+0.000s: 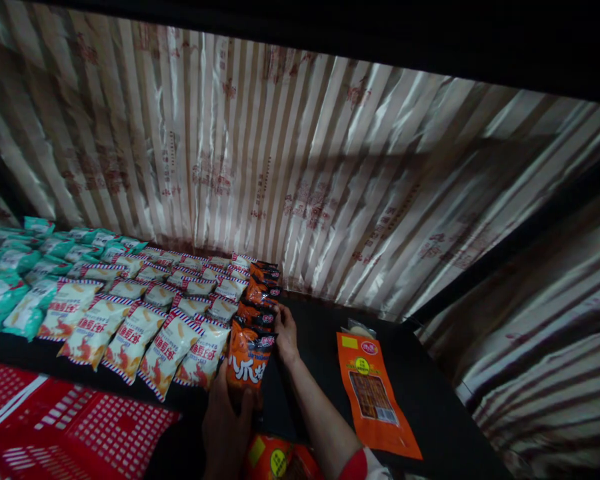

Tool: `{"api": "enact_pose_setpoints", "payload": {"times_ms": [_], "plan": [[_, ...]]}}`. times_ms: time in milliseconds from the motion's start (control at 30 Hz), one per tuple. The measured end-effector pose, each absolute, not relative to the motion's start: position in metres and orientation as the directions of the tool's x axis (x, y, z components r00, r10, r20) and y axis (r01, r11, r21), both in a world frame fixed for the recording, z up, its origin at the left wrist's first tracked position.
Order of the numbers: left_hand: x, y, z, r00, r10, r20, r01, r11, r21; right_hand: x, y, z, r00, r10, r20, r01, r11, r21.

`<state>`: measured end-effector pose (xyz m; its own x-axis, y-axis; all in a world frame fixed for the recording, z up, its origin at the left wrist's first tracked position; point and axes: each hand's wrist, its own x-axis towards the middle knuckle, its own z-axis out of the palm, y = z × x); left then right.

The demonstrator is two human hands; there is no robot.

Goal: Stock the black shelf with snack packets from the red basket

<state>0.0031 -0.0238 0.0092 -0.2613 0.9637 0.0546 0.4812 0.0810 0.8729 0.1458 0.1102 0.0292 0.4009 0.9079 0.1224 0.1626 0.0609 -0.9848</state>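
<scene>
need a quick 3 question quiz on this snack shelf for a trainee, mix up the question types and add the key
1. True or false: the left hand holds the orange bag at the near end of its row.
2. What colour is the basket? A yellow, B blue, C red
3. Which bags lie between the row with that orange bag and the teal bags?

Key: 1 true; 2 C; 3 the white bags.
</scene>
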Motion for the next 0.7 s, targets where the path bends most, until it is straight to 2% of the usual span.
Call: {"api": "enact_pose_setpoints", "payload": {"times_ms": [100,200,300,400,700], "plan": [[0.003,-0.025,0.011,-0.269,0.961,0.058,0.475,0.08,0.877,0.145,0.089,0.03,0.464,0.875,0.136,0.193,0.05,-0.98],[0.003,-0.025,0.015,-0.269,0.961,0.058,0.474,0.08,0.877,0.139,0.071,0.028,0.368,0.92,0.136,0.163,0.08,-0.983],[0.003,-0.025,0.019,-0.26,0.964,0.053,0.481,0.082,0.873,0.131,0.062,0.029,0.237,0.965,0.112,0.06,0.1,-0.993],[0.003,-0.024,0.022,-0.259,0.965,0.047,0.478,0.086,0.874,0.126,0.062,0.031,0.179,0.98,0.085,-0.005,0.088,-0.996],[0.002,-0.025,0.022,-0.258,0.965,0.036,0.403,0.073,0.912,0.124,0.065,0.04,0.24,0.962,0.129,0.015,0.129,-0.992]]}}
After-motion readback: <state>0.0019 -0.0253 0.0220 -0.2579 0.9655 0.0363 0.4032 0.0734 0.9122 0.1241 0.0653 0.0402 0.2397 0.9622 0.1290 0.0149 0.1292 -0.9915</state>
